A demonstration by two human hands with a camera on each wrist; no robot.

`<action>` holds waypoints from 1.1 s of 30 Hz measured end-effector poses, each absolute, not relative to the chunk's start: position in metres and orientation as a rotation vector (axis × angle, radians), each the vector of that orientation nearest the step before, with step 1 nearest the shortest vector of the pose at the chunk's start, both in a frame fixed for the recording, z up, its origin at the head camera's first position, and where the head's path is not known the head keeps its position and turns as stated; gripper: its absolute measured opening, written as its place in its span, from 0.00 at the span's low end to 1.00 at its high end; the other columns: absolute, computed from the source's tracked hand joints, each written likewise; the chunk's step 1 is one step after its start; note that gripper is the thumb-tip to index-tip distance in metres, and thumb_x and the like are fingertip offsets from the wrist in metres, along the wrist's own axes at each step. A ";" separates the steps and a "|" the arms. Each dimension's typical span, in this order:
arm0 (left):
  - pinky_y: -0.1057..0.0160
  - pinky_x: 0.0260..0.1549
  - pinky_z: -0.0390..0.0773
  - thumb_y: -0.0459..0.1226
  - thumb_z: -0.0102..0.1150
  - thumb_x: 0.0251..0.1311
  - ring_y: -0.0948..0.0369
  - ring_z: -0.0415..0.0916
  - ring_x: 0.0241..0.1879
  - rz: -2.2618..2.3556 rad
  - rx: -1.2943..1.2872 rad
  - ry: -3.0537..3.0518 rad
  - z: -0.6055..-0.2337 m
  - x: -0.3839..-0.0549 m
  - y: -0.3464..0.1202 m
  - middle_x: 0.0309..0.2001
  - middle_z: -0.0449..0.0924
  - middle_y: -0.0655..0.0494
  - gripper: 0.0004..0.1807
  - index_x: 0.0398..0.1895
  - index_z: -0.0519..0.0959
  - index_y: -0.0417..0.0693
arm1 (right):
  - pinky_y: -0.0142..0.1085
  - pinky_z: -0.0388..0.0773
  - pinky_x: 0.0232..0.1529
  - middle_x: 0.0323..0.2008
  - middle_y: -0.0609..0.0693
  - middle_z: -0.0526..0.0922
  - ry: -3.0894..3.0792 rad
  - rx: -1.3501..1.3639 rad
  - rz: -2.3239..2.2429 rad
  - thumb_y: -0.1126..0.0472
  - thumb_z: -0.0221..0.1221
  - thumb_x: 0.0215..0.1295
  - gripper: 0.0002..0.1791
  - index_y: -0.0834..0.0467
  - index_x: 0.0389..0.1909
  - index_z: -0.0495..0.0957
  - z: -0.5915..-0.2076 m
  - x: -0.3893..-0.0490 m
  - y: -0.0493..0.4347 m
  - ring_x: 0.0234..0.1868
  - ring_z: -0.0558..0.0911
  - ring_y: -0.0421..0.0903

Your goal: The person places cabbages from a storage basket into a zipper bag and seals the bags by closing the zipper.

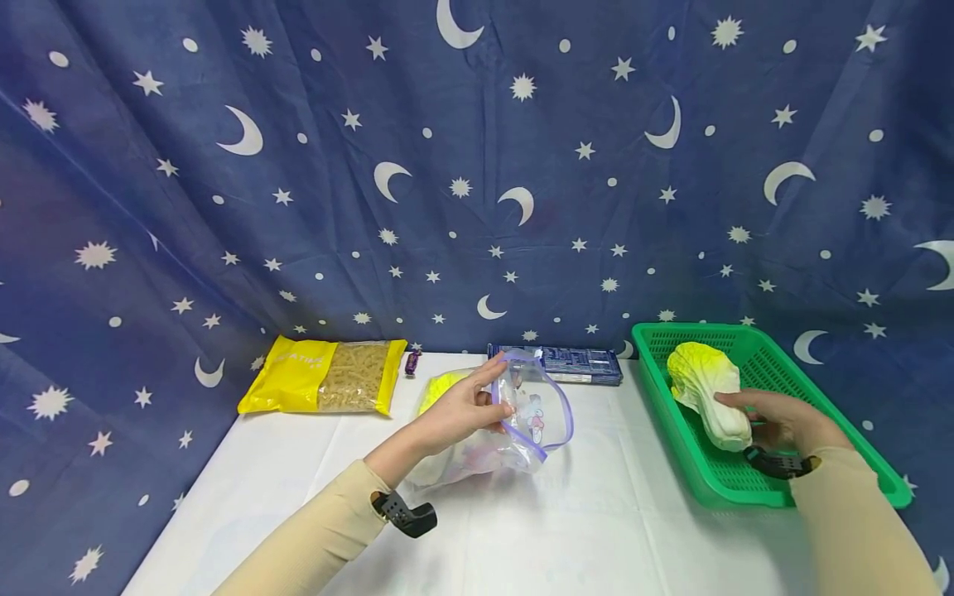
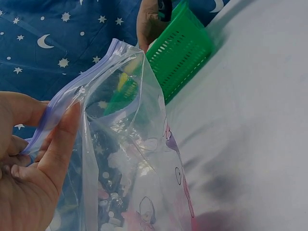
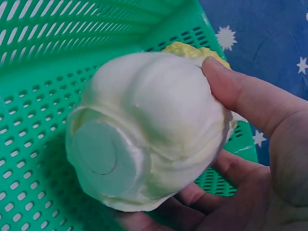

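My left hand point(image 1: 462, 414) pinches the purple zip edge of a clear zip bag point(image 1: 477, 459) printed with cartoon figures. The bag's mouth gapes toward the right, and something bright yellow point(image 1: 441, 387) shows at its far left, partly behind the hand. Over at the right, my right hand point(image 1: 782, 418) grips a napa cabbage point(image 1: 704, 389), white at the stem and yellow at the leaves. In the right wrist view the cabbage's flat base point(image 3: 108, 156) faces the camera, with the thumb on one side and fingers curled beneath. A green basket point(image 1: 671, 447) surrounds the cabbage.
At the back left lies a yellow pasta packet point(image 1: 354, 377), with a small purple wrapped candy point(image 1: 412, 362) beside it. A dark blue flat package point(image 1: 585, 364) lies behind the bag. A blue star-and-moon curtain point(image 1: 462, 232) hangs along the white table's back edge.
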State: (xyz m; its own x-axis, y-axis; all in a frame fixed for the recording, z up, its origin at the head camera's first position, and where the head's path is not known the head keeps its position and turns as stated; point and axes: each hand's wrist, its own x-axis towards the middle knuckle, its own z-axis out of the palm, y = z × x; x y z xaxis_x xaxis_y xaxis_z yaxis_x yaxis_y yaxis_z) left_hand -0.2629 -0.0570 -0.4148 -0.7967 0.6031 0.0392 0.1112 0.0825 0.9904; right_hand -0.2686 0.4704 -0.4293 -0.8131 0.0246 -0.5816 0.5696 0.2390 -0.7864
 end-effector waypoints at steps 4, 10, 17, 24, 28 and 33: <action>0.59 0.47 0.86 0.32 0.64 0.68 0.55 0.80 0.44 1.766 0.707 1.986 -0.415 -0.263 -0.057 0.83 0.38 0.68 0.46 0.83 0.50 0.50 | 0.47 0.86 0.47 0.48 0.58 0.74 2.076 0.521 -1.670 0.48 0.62 0.72 0.52 0.69 0.78 0.40 -0.425 -0.267 0.474 0.40 0.83 0.48; 0.58 0.47 0.86 0.31 0.64 0.67 0.55 0.80 0.43 1.765 0.691 1.988 -0.414 -0.263 -0.056 0.82 0.39 0.73 0.46 0.83 0.51 0.52 | 0.48 0.84 0.48 0.41 0.46 0.77 2.132 0.459 -1.687 0.46 0.59 0.74 0.54 0.66 0.80 0.32 -0.419 -0.265 0.478 0.42 0.82 0.48; 0.57 0.47 0.86 0.32 0.65 0.67 0.54 0.80 0.44 1.763 0.686 1.992 -0.415 -0.264 -0.055 0.81 0.40 0.73 0.46 0.83 0.51 0.51 | 0.47 0.84 0.47 0.40 0.42 0.79 2.197 0.377 -1.712 0.46 0.58 0.75 0.47 0.64 0.78 0.43 -0.404 -0.264 0.473 0.42 0.82 0.47; 0.58 0.47 0.86 0.33 0.65 0.67 0.54 0.80 0.46 1.743 0.680 2.019 -0.413 -0.263 -0.055 0.81 0.40 0.76 0.46 0.83 0.52 0.54 | 0.44 0.84 0.45 0.41 0.39 0.80 2.196 0.280 -1.800 0.49 0.57 0.76 0.48 0.58 0.81 0.36 -0.387 -0.263 0.463 0.42 0.84 0.44; 0.58 0.47 0.86 0.34 0.65 0.67 0.54 0.80 0.47 1.739 0.687 2.015 -0.413 -0.263 -0.056 0.81 0.40 0.75 0.46 0.83 0.51 0.53 | 0.44 0.86 0.44 0.43 0.39 0.80 2.170 0.224 -1.868 0.52 0.58 0.77 0.46 0.53 0.80 0.36 -0.376 -0.262 0.452 0.43 0.84 0.42; 0.57 0.47 0.86 0.32 0.64 0.67 0.53 0.80 0.47 1.753 0.691 1.992 -0.413 -0.264 -0.057 0.81 0.40 0.75 0.46 0.83 0.50 0.53 | 0.45 0.86 0.45 0.47 0.41 0.80 2.133 0.114 -1.912 0.56 0.56 0.78 0.42 0.52 0.80 0.40 -0.363 -0.260 0.432 0.45 0.84 0.43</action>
